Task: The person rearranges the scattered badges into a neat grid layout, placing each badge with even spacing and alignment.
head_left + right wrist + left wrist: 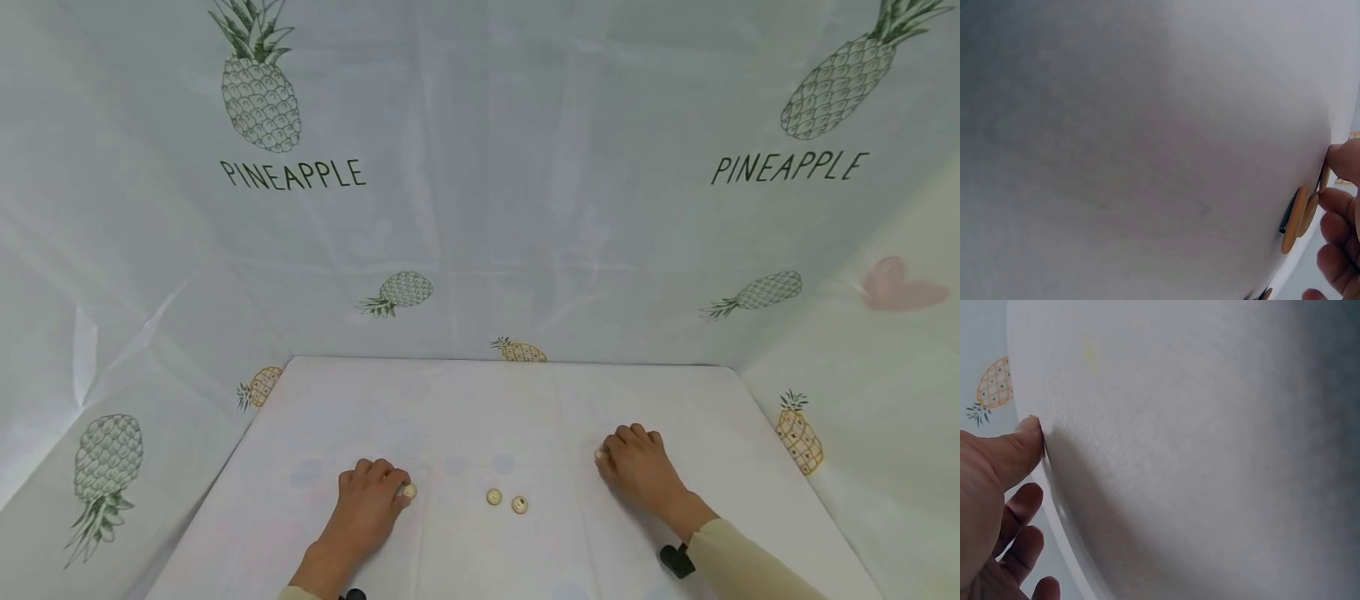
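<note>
My left hand (366, 507) pinches a small pale wooden disc (409, 491) between thumb and index finger, low at the table's left half. In the left wrist view the left thumb (1025, 440) meets the white surface and the disc is hidden. On the right, my right hand (643, 471) holds another small disc (599, 454) at its fingertips. Its edge (1324, 176) shows between thumb and finger in the right wrist view. Two more round discs, one plain (494, 497) and one with a dark spot (520, 505), lie side by side between the hands.
A white cloth covers the table (480, 417). Behind and beside it rises a pale sheet (495, 208) printed with pineapples. Black wrist-worn devices, one by the right sleeve (750, 562), sit close over the cloth.
</note>
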Motion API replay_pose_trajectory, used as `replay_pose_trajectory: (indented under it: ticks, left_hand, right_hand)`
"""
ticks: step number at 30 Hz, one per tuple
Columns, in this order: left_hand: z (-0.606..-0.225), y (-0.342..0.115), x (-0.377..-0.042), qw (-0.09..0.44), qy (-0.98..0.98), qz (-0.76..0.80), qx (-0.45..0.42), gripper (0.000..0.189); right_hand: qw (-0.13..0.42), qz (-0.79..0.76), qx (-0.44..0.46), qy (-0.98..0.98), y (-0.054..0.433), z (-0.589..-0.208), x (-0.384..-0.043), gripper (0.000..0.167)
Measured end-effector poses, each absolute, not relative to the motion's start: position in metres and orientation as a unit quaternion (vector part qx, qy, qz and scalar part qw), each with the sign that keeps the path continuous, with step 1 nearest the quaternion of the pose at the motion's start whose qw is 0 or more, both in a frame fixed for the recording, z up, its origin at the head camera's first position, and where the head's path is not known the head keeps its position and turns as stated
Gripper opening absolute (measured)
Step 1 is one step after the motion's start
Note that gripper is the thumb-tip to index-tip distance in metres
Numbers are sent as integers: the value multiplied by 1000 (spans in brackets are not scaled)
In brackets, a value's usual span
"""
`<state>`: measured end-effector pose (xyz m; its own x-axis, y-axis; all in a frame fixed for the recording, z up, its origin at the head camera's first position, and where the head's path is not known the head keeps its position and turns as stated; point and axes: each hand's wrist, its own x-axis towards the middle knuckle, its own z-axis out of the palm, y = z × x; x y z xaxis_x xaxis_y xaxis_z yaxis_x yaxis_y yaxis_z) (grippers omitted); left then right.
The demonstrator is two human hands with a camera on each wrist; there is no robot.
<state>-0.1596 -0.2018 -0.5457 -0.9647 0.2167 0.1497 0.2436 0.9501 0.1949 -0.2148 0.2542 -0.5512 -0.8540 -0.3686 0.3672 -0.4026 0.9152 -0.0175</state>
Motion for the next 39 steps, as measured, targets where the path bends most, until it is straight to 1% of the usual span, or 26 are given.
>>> replay_pose_trajectory:
  ticks: [4, 10, 16, 19, 26, 29, 33, 39]
  left_hand:
    - [-544, -200, -159, 57, -986, -109, -114, 21]
    - [-545, -200, -158, 64, -985, -106, -117, 20]
    - [-547, -200, -158, 70, -985, -100, -120, 19]
    - [-546, -199, -158, 64, -986, -103, -118, 17]
    - [-546, -199, -157, 53, -985, -115, -115, 14]
    - [-546, -200, -155, 51, -985, -118, -115, 15]
    - [-546, -199, -155, 57, -985, -118, -115, 15]
    - [-545, -199, -157, 69, -983, -117, -120, 15]
  right_hand:
    - [181, 49, 212, -959, 254, -551, -215, 17]
    - [173, 52, 213, -960, 256, -548, -215, 21]
    - [174, 61, 230, -956, 257, -547, -217, 16]
    - [177, 58, 235, -954, 258, -548, -218, 16]
    - [140, 53, 198, -969, 255, -549, -220, 18]
    - [135, 54, 195, -970, 253, -549, -220, 17]
    - [150, 46, 215, -964, 251, -549, -221, 14]
    - [225, -3, 279, -934, 251, -547, -230, 17]
